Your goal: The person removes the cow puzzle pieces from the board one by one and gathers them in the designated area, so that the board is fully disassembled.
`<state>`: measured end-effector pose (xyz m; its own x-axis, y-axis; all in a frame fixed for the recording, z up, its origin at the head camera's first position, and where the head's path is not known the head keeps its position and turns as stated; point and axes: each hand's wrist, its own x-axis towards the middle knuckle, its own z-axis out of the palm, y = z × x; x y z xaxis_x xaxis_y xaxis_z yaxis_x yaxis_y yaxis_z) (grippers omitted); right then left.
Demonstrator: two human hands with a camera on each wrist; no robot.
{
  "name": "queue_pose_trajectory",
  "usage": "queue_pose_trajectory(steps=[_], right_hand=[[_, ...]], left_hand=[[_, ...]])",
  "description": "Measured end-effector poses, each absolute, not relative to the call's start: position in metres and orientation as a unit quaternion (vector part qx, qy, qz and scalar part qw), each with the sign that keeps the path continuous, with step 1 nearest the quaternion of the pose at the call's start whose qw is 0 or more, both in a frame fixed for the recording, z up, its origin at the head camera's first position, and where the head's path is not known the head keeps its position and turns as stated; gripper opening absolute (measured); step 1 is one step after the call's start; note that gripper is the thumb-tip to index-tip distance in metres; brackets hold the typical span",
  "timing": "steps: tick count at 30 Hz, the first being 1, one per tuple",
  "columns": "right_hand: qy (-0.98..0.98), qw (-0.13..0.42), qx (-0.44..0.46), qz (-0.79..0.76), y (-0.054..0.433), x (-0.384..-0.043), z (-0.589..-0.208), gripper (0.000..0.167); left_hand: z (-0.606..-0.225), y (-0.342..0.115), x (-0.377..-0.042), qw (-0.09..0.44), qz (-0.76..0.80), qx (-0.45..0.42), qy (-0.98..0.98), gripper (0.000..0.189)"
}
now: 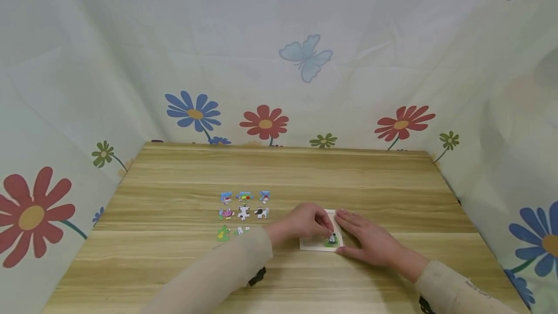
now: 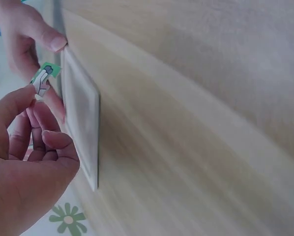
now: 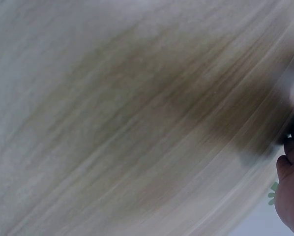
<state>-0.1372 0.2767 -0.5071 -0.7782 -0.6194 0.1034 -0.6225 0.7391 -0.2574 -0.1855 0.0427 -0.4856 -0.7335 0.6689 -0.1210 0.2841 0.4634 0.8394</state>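
Note:
My left hand (image 1: 305,220) pinches a small jigsaw piece (image 2: 44,77) between thumb and fingertip. Green, white and dark patches show on its printed face. It is over the lower right corner of a shallow pale puzzle tray (image 1: 310,245), whose inside looks plain in the left wrist view. Against the tray's right side lies my right hand (image 1: 370,239). Its straight fingers are at the upper corner and its thumb at the lower corner. In the right wrist view only part of my right hand (image 3: 292,182) shows, at the edge.
Left of the tray, several loose jigsaw pieces (image 1: 243,213) lie in rows on the wooden table (image 1: 187,173). My left forearm (image 1: 226,270) partly covers the nearest row. A flower-printed white cloth (image 1: 340,96) hangs around the table's back and sides.

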Motion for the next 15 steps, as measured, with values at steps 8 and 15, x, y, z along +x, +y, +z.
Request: queue_pose_trajectory(steps=[8, 15], right_hand=[[-0.935, 0.002, 0.328, 0.133, 0.276, -0.137, -0.509, 0.08], [-0.937, 0.001, 0.326, 0.128, 0.275, -0.137, -0.508, 0.08]], left_hand=[[-0.468, 0.025, -0.19, 0.241, 0.435, 0.279, 0.822, 0.005], [-0.453, 0.003, -0.194, 0.25, 0.427, 0.263, 0.828, 0.005]])
